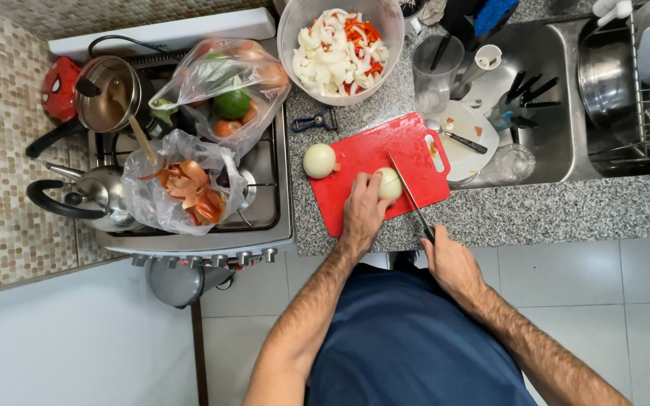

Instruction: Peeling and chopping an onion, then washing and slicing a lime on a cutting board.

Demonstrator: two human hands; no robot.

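Note:
A red cutting board [362, 154] lies on the granite counter. My left hand [362, 212] presses a peeled onion [390, 183] onto the board. My right hand [449, 258] grips the black handle of a kitchen knife [409, 192], whose blade rests beside the onion's right side. A second peeled onion [319, 160] sits at the board's left edge, partly on the counter.
A clear bowl [340, 46] of chopped onion and red pepper stands behind the board. A bag of onion skins [182, 188] and a bag of vegetables [227, 90] lie on the stove, near a kettle [84, 197] and pot [107, 94]. The sink [543, 90] holds dishes at right.

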